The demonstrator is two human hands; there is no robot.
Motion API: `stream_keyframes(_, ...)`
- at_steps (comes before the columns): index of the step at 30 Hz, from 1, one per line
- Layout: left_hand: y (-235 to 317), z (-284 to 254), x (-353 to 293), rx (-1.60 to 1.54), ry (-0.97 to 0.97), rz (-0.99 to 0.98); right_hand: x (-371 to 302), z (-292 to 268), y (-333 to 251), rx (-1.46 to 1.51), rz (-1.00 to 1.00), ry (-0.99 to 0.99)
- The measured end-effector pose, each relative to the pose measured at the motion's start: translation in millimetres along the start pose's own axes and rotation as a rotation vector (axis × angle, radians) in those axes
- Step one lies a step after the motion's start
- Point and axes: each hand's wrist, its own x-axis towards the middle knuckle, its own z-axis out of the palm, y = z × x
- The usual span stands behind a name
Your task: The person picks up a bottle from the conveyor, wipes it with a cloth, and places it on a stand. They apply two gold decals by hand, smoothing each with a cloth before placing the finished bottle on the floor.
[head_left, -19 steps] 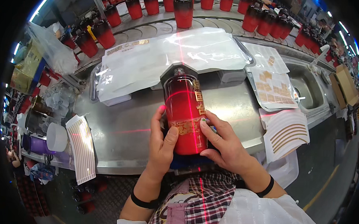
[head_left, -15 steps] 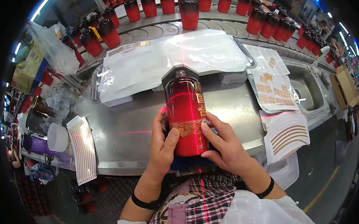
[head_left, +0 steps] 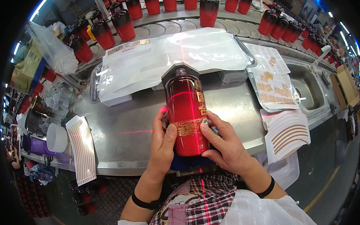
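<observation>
Left hand [head_left: 161, 145]: curled against the left side of the red bottle, thumb pressed on the gold band; a dark band sits on the wrist.
Right hand [head_left: 226, 144]: wrapped round the right side of the same bottle, thumb tip on the gold band, fingers behind — closed on it.
Red bottle [head_left: 186, 112]: large, glossy, cylindrical, lying lengthwise with its neck pointing away from the person, base over a dark blue pad [head_left: 186, 162] at the near edge of the bench [head_left: 124, 126]; red laser lines cross it.
Gold band [head_left: 187, 128]: patterned strip around the lower body, between the two thumbs.
Bench: grey metal, scuffed.
Tray of clear sheets [head_left: 170, 56]: just beyond the bottle neck, covered in plastic film.
Gold-striped sticker sheet, left [head_left: 83, 149]: hangs over the near bench edge, well apart from the left hand.
Gold-arc sticker sheet, right [head_left: 287, 134]: near the right hand, at the bench corner.
Sheets of small gold labels [head_left: 274, 82]: beside the sink [head_left: 311, 87].
Conveyor row of red bottles [head_left: 123, 23]: upright, far side, curving round behind the tray.
</observation>
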Motion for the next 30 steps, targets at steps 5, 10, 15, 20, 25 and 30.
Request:
stream_keyframes(5,-0.7,0.5,0.5,-0.019,-0.003,0.011,-0.3,0.6,1.6,0.004,0.002,0.002)
stream_keyframes(10,-3.0,-3.8,-0.7,-0.023,0.003,0.009,1.2,-0.6,-1.0,0.004,0.008,0.000)
stream_keyframes(15,1.1,-0.2,0.0,-0.033,0.045,-0.047,-0.5,-0.8,-0.8,-0.007,0.007,-0.004)
stream_keyframes(20,-0.4,-0.6,-0.1,0.021,0.034,-0.005,1.5,0.9,-0.7,0.006,-0.002,0.005)
stream_keyframes(25,-1.1,-1.8,-0.9,0.011,0.022,0.009,1.1,-0.2,-1.1,0.000,0.000,0.005)
stream_keyframes(30,-3.2,-2.6,-0.5,0.004,0.022,0.015,0.2,0.1,-0.8,0.003,0.006,0.010)
